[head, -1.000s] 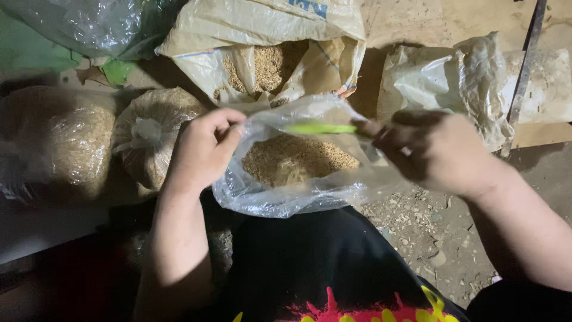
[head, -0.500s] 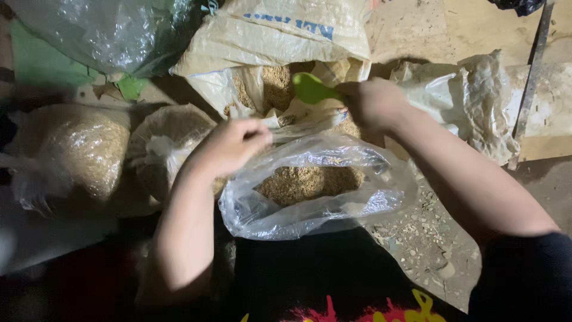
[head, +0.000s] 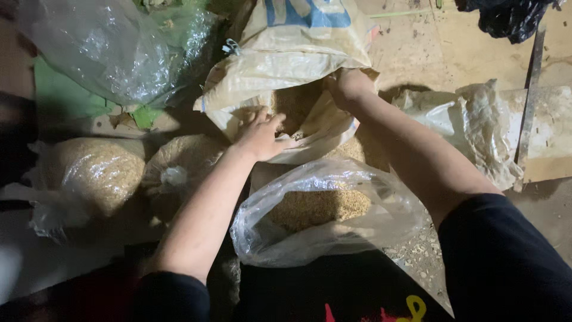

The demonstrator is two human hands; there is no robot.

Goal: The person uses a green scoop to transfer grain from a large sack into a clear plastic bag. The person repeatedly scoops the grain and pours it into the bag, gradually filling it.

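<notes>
A clear plastic bag [head: 333,238] part full of tan grain rests open on my lap. Behind it lies a large woven sack [head: 292,59], its mouth open and showing grain inside. My left hand [head: 260,136] grips the sack's lower lip, holding the mouth open. My right hand [head: 348,86] reaches into the sack's mouth; its fingers are hidden inside, and the green scoop it carried earlier cannot be seen.
Two filled, tied clear bags of grain [head: 98,173] [head: 179,173] lie at the left. A big crumpled clear bag [head: 119,48] sits at the top left, and another crumpled plastic bag [head: 482,131] at the right. Spilled grain [head: 417,250] dots the floor.
My right hand carried the green scoop from over the clear bag up into the sack. My left hand let go of the clear bag's rim and took hold of the sack's lip.
</notes>
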